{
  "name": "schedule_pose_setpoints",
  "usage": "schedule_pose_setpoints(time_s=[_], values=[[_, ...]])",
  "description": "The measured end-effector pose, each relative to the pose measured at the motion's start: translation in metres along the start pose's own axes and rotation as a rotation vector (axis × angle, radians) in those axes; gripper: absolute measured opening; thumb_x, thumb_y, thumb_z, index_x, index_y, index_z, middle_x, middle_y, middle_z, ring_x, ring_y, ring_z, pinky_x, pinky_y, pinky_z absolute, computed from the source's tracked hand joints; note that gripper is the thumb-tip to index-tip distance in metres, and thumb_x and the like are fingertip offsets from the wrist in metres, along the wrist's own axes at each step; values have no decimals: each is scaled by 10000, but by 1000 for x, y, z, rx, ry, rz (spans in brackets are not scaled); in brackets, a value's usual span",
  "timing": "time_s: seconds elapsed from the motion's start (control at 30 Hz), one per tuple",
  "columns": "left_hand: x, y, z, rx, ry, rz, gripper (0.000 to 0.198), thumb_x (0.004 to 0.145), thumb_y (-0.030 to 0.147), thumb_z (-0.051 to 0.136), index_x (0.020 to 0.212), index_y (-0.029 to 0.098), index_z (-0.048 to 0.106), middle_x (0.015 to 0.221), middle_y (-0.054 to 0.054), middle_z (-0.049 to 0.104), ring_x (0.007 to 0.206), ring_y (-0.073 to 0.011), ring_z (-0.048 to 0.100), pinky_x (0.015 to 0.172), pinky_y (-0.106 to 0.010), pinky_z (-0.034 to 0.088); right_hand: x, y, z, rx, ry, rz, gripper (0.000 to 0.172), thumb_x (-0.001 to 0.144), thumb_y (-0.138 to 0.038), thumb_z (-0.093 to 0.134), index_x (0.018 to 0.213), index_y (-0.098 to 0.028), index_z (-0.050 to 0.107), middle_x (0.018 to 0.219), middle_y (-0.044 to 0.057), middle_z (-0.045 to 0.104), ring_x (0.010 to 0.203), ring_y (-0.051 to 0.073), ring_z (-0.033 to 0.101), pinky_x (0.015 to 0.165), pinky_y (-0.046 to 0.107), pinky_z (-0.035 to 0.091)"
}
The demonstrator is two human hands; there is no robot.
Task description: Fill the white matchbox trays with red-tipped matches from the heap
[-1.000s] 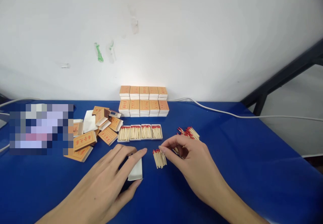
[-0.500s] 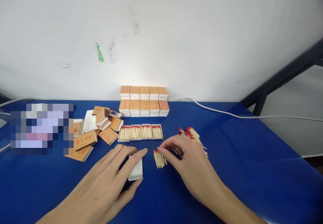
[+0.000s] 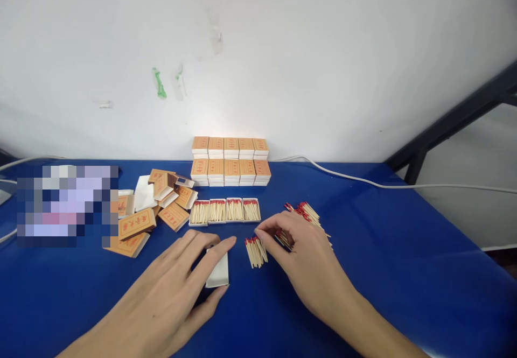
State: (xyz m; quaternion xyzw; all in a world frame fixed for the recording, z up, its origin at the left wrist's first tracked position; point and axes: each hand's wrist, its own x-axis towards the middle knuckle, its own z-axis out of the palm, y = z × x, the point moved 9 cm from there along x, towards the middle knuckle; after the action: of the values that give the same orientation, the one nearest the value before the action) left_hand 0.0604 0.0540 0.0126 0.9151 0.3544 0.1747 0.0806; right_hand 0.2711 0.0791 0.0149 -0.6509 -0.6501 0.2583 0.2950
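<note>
My left hand (image 3: 177, 277) curves around a white matchbox tray (image 3: 218, 273), its thumb at the near end and its fingers over the far part; the tray's inside shows no matches where visible. To the right lies a small bundle of red-tipped matches (image 3: 256, 252) on the table. At the bundle's upper right, my right hand (image 3: 305, 258) has its thumb and index fingertip pinched together by the match heads. Whether a match is between them is too small to tell. A larger pile of matches (image 3: 309, 215) lies partly hidden behind my right hand.
Open trays filled with matches (image 3: 226, 211) stand in a row ahead. Behind them are stacked matchboxes (image 3: 231, 168) by the wall. A heap of orange matchbox sleeves (image 3: 137, 224) lies left, beside a pixelated area. A white cable (image 3: 355, 181) crosses the blue table (image 3: 388, 272).
My right fingertips have shifted slightly up and right, uncovering more match heads in the small bundle. My left hand and the tray look unmoved.
</note>
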Motion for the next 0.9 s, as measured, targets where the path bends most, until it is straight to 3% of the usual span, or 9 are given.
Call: schedule_pose_setpoints(time_s=[0.13,0.23,0.33,0.5,0.67,0.9], values=[[-1,0,2,-3,-2,-4,579,1184,398,559,1750,347,450,1492,-78,689,1310,-295,717,1059,-444,644,1,5,-13,-21,30,10,199,1080,-367,685,936,-302,806,895,2,815,830,232,730,784,404,519],[0,-2,2,0,-1,-11,563,1187,396,553,1740,347,461,1495,-83,691,1323,-297,711,1071,-444,640,0,11,-27,-96,60,0,183,1052,-385,723,908,-311,809,839,-4,799,845,242,748,843,421,546],[1,-2,1,-2,15,-9,568,1184,390,553,1742,340,461,1477,-88,701,1312,-302,717,1061,-444,647,-5,15,-34,-216,43,-17,141,1000,-332,764,865,-313,800,882,-4,811,827,235,755,756,390,533],[2,-3,2,-10,10,-20,577,1180,396,563,1745,342,457,1485,-90,695,1320,-302,717,1070,-452,656,-12,14,-29,-388,-9,-54,134,917,-232,812,813,-306,771,804,-19,780,745,227,732,607,349,429],[3,-2,-3,9,8,-10,594,1177,422,580,1748,333,445,1482,-94,709,1324,-303,729,1064,-446,671,-11,17,-17,-390,-91,-5,180,900,-156,782,801,-306,776,784,-35,778,727,218,728,619,343,416],[4,-1,-8,36,4,7,603,1166,467,615,1726,315,450,1515,-85,697,1350,-282,733,1087,-419,676,-8,15,-17,-356,-86,18,168,960,-188,746,827,-287,774,806,-28,793,760,212,740,648,345,452]])
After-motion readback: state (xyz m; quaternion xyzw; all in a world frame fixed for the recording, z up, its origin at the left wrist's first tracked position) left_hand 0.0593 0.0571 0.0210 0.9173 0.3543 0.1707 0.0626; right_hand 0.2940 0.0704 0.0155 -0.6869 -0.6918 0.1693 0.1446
